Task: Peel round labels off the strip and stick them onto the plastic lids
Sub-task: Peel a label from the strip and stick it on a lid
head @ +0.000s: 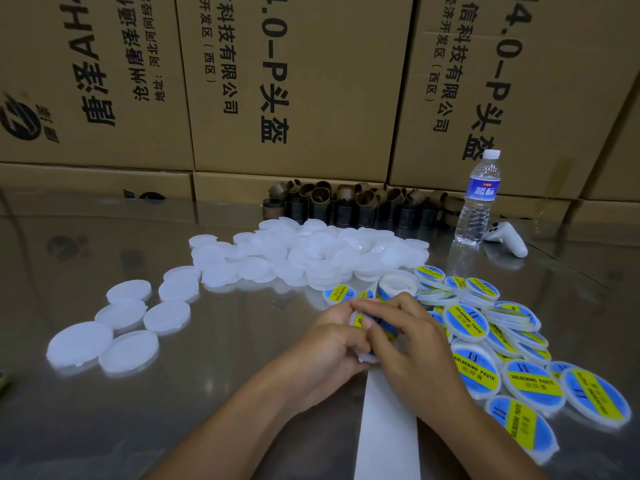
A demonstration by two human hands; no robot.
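Note:
My left hand (334,337) grips a white plastic lid (363,357) at the middle of the table. My right hand (405,332) curls over the same lid, fingertips on a blue and yellow round label (360,322) at its top. The white backing strip (384,420) runs from under my hands toward me. The label roll (394,285) stands just behind my hands. A heap of bare white lids (311,254) lies beyond, with several single lids (121,327) spread at the left. Labelled lids (519,362) pile up at the right.
The table is shiny metal (225,341). A water bottle (479,199) and a white controller (507,237) stand at the back right. Brown empty roll cores (353,202) line the back. Stacked cardboard boxes (294,81) wall off the far side.

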